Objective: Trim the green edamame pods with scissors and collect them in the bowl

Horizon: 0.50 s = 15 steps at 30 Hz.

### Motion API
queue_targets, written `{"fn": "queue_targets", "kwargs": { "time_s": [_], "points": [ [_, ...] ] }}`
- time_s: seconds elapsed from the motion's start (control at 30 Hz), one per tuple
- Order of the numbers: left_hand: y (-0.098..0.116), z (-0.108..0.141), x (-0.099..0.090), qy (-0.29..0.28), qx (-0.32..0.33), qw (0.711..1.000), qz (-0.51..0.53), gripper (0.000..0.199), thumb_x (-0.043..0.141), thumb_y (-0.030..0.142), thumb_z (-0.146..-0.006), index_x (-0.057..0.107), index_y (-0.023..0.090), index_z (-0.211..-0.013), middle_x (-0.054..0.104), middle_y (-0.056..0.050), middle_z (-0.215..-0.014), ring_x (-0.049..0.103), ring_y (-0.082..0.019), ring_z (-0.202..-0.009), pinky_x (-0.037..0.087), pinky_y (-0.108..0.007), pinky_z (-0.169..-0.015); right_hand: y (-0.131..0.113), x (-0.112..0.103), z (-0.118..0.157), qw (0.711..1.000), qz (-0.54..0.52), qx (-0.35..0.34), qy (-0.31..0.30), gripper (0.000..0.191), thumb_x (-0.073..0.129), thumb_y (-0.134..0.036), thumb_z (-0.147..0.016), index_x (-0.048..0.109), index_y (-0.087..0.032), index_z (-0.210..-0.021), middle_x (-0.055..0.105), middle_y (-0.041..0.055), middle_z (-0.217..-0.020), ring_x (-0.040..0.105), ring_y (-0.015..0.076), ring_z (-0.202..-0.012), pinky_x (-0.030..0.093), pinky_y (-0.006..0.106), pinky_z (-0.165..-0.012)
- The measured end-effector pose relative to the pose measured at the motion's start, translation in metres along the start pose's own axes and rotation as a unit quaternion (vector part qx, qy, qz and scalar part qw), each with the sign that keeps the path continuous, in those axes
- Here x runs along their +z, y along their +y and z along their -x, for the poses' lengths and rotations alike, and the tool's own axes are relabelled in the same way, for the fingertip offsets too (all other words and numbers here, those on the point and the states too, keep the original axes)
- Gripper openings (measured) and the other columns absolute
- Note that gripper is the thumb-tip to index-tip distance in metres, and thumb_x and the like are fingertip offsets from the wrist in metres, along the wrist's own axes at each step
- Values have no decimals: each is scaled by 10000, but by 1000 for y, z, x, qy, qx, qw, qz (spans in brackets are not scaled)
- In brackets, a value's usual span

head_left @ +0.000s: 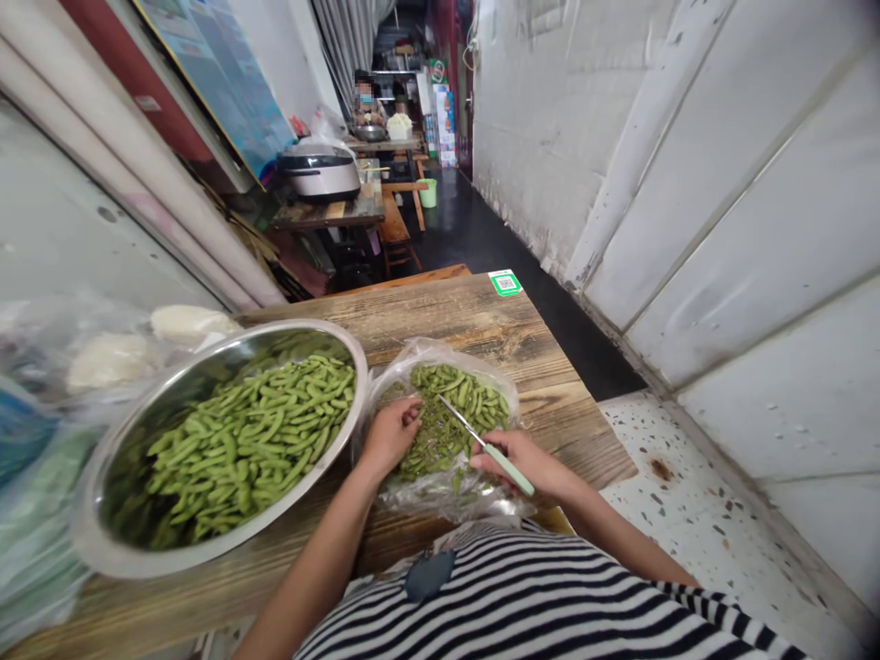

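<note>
My right hand [522, 461] is shut on a pair of small scissors [496, 451] with a pale green handle, and the blades point left over the pods. My left hand [390, 435] rests curled on green edamame pods [446, 417] heaped in a clear plastic bag [405, 371]. Its fingers hide whatever they may hold. Left of the bag, a large steel bowl [295, 325] is filled with more pods [240, 449]. Bowl and bag both stand on a rough wooden table [481, 339].
Plastic bags [41, 477] crowd the table's left side, and a QR code card [505, 283] marks its far edge. A white wall and speckled terrazzo floor [660, 495] lie right. Further back stand a rice cooker [320, 171] and a seated person [367, 105].
</note>
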<state>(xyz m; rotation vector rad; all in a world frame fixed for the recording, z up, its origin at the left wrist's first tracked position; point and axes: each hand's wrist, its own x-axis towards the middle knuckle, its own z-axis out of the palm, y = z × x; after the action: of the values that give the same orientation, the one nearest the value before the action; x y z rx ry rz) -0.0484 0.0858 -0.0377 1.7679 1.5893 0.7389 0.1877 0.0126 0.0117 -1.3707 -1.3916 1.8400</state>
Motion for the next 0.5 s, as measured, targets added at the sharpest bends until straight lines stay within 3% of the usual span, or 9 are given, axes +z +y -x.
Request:
{"fn": "queue_targets", "kwargs": {
  "time_s": [0.07, 0.2, 0.3, 0.37, 0.5],
  "points": [
    [2, -1, -1, 32, -19, 997, 69, 268, 639, 219, -663, 715, 170, -915, 689, -46, -755, 612, -197, -703, 485, -332, -751, 2, 0, -1, 1000, 7, -4, -7, 431, 676, -553, -704, 549, -170, -854, 423, -90, -469, 361, 59, -325, 320, 172, -306],
    [15, 8, -8, 68, -26, 988, 134, 233, 706, 357, -640, 736, 185, -794, 722, -64, -883, 631, -223, -857, 464, -346, -843, 5, -2, -6, 992, 113, -61, 16, 405, 653, -547, -737, 581, -159, -829, 468, -54, -530, 433, 90, -431, 360, 200, -416],
    [27, 19, -11, 39, -65, 980, 186, 315, 696, 399, -670, 731, 176, -889, 724, -52, -794, 629, -185, -688, 488, -312, -716, 1, -4, -8, 967, 220, -121, 32, 372, 646, -521, -760, 612, -157, -829, 563, -15, -642, 489, 121, -572, 388, 220, -548],
    [35, 25, -12, 19, -87, 971, 224, 337, 682, 410, -689, 723, 164, -916, 707, -39, -701, 590, -154, -571, 470, -271, -595, -4, -4, -9, 957, 258, -127, 25, 371, 627, -525, -775, 619, -163, -855, 600, -1, -701, 508, 136, -614, 379, 223, -577],
    [45, 31, -14, 1, -93, 961, 259, 275, 682, 417, -687, 713, 157, -770, 663, -21, -605, 538, -123, -501, 394, -219, -486, -16, 0, -10, 951, 289, -108, 16, 403, 601, -560, -779, 621, -169, -880, 605, 2, -703, 520, 147, -620, 355, 216, -560]
  ]
}}
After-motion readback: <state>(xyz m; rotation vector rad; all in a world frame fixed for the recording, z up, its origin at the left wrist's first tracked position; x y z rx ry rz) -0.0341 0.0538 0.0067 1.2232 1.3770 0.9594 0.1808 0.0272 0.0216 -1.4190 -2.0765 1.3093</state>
